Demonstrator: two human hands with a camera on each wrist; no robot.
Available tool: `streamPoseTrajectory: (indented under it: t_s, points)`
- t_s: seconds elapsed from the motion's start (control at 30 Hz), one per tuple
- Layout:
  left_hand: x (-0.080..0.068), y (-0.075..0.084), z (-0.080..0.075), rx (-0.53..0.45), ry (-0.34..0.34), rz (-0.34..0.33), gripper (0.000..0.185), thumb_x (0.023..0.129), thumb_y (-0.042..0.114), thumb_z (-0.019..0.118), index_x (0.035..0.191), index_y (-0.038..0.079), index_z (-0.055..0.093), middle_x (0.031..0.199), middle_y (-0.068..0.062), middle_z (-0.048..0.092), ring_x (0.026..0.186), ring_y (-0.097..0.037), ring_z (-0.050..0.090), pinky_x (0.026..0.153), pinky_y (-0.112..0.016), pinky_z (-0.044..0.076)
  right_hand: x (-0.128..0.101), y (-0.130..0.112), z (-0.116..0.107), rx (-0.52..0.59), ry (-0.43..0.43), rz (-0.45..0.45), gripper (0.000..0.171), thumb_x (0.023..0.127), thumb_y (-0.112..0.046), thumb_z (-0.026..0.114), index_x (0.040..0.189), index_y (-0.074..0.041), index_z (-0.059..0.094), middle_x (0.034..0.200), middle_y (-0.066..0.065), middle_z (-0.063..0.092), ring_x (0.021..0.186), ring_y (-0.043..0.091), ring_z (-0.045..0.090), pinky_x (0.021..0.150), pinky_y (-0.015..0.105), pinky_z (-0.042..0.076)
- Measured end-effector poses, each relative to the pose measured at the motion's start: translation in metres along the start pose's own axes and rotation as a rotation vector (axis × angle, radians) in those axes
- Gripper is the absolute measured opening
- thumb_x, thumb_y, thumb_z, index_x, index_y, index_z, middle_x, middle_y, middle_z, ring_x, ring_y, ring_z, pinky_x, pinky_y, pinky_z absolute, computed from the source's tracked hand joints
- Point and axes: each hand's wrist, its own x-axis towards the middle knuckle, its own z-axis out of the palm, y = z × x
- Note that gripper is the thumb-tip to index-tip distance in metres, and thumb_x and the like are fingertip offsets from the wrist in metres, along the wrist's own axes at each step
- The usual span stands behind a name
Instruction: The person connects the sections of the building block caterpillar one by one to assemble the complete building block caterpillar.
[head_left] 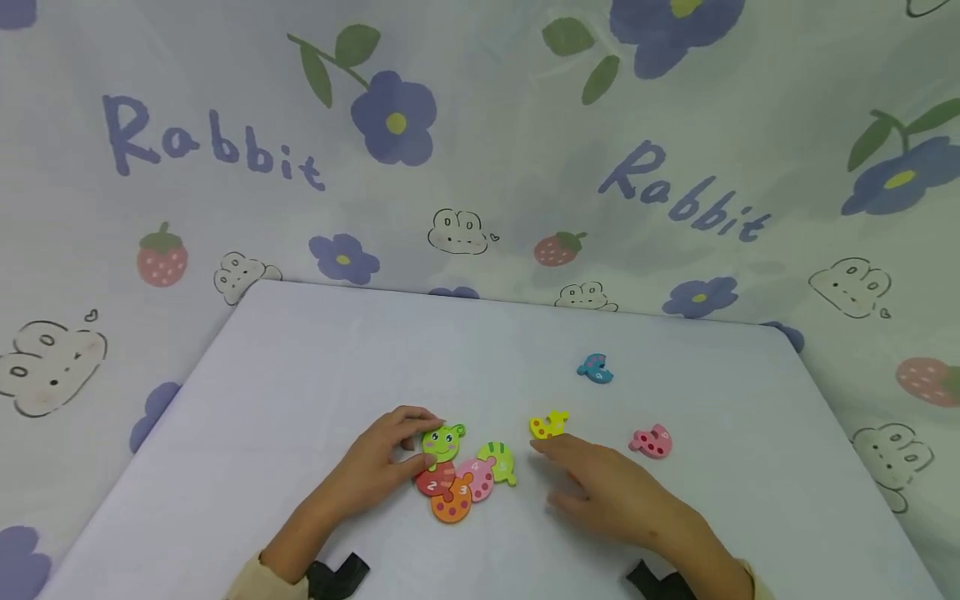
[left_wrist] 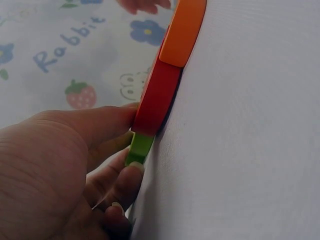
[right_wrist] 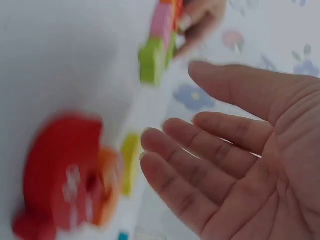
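Note:
My left hand [head_left: 384, 454] pinches the green smiling caterpillar head puzzle piece [head_left: 442, 442], its thumb at the seam with the red piece numbered 2 [head_left: 431, 482]. Joined on from there are an orange piece numbered 3 [head_left: 451, 507], a pink piece numbered 4 [head_left: 477, 482] and a green striped piece [head_left: 497, 457]. To the right, my right hand [head_left: 611, 492] hovers with relaxed, spread fingers and holds nothing. Its fingertips are near a yellow piece [head_left: 546, 427]. In the right wrist view, a blurred red piece [right_wrist: 55, 175] and an orange piece [right_wrist: 107, 185] lie beside that hand; the head view hides both.
Farther back on the white table [head_left: 337, 358] lies a blue puzzle piece [head_left: 595, 368]. A pink dotted piece [head_left: 652, 442] sits right of my right hand. Behind the table hangs a printed cloth [head_left: 480, 158] with rabbits, flowers and strawberries.

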Motion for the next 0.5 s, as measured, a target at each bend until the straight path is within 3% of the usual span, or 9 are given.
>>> streamPoseTrajectory:
  t_s: [0.17, 0.33, 0.5]
  points:
    - [0.000, 0.001, -0.002, 0.003, -0.003, 0.009, 0.046, 0.095, 0.021, 0.080, 0.139, 0.016, 0.067, 0.137, 0.006, 0.058, 0.097, -0.010, 0.056, 0.085, -0.030, 0.049, -0.010, 0.018, -0.013, 0.011, 0.088, 0.120, 0.063, 0.089, -0.026, 0.086, 0.146, -0.020, 0.060, 0.144, -0.001, 0.060, 0.131, 0.023, 0.058, 0.100, 0.049, 0.053]
    - [0.000, -0.001, -0.002, 0.010, -0.002, 0.011, 0.047, 0.095, 0.021, 0.080, 0.139, 0.016, 0.067, 0.138, 0.006, 0.058, 0.097, -0.009, 0.055, 0.085, -0.030, 0.049, -0.012, 0.030, -0.019, 0.002, 0.041, 0.183, 0.066, 0.086, -0.030, 0.089, 0.145, -0.019, 0.061, 0.144, 0.001, 0.059, 0.133, 0.027, 0.055, 0.099, 0.052, 0.053]
    - [0.000, -0.004, 0.001, 0.005, 0.004, 0.006, 0.047, 0.095, 0.022, 0.081, 0.139, 0.018, 0.067, 0.137, 0.008, 0.058, 0.097, -0.009, 0.055, 0.085, -0.030, 0.050, -0.016, 0.037, -0.022, 0.023, -0.016, 0.204, 0.059, 0.084, -0.027, 0.089, 0.138, -0.018, 0.067, 0.131, -0.002, 0.066, 0.124, 0.026, 0.060, 0.096, 0.051, 0.055]
